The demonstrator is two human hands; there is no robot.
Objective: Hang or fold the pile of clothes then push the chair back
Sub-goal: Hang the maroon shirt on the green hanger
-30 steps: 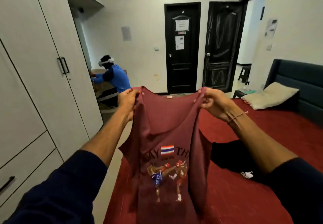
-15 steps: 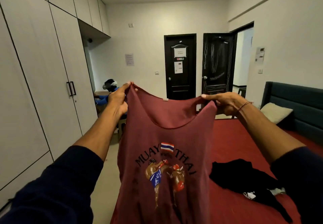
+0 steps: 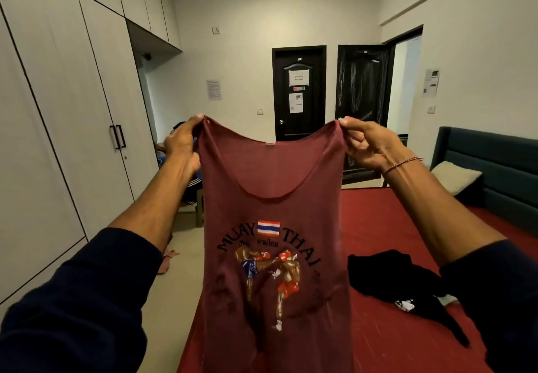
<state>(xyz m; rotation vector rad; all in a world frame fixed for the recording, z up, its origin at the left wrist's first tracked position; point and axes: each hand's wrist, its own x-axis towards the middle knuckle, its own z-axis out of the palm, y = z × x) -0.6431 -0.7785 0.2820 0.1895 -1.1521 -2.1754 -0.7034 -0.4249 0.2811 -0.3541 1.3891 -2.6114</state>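
The bed (image 3: 378, 221), spread with a red cover, fills the lower right of the room, and above its near end hangs the maroon tank top (image 3: 276, 256), which is now stretched wider and flatter than a second ago: then its straps were bunched close together and the print was creased, whereas now the whole "MUAY THAI" design and the two fighters face the wearer squarely and the neckline hangs in an open curve. The arms have lifted and spread to do this, and the view has tilted up with them, so more of the white wardrobe (image 3: 72, 110) and the far wall with the two black doors (image 3: 300, 93) shows. The left hand (image 3: 182, 145) pinches the top of the left strap between thumb and fingers, the rest of the hand loosely curled; the right hand (image 3: 369, 145) pinches the right strap the same way. A black garment (image 3: 393, 279) lies crumpled on the bed just right of the hanging top, not yet dealt with. Judging from this, the top is shaken out and squared, ready to be laid down and folded or put on a hanger; the chair step looks some way off.
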